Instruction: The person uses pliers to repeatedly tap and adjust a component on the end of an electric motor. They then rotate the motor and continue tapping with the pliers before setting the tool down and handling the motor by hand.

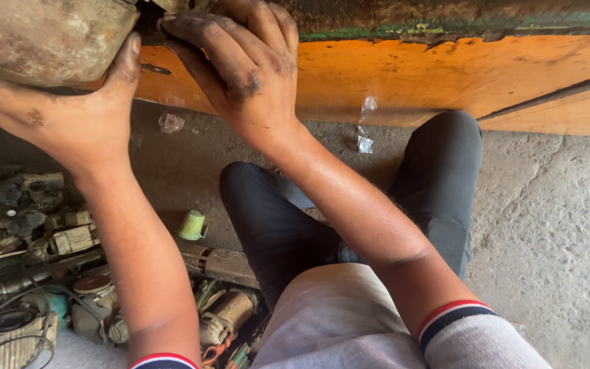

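Cupping a grimy round metal part (42, 37), left hand (69, 116) beneath, right hand (240, 61) fingers perhaps touching its edge.

The setting was a rough repair workshop, worked at floor level. A bare concrete floor (548, 225), gritty and stained, ran up to a worn orange-painted panel (445, 75) whose top edge was chipped, grimy and streaked with green. To one side lay a heap of salvaged electrical and mechanical scrap (42, 232): dusty metal blocks, a wound copper coil (5, 338), old motor parts (227, 314), loose wires and a small green plastic cap (192, 225). Scraps of clear plastic wrap (364, 126) littered the floor near the panel. Black grease coated the person's right hand (247, 68), and a rusted, dirt-caked metal housing (42, 37) sat at the upper edge of the scene.
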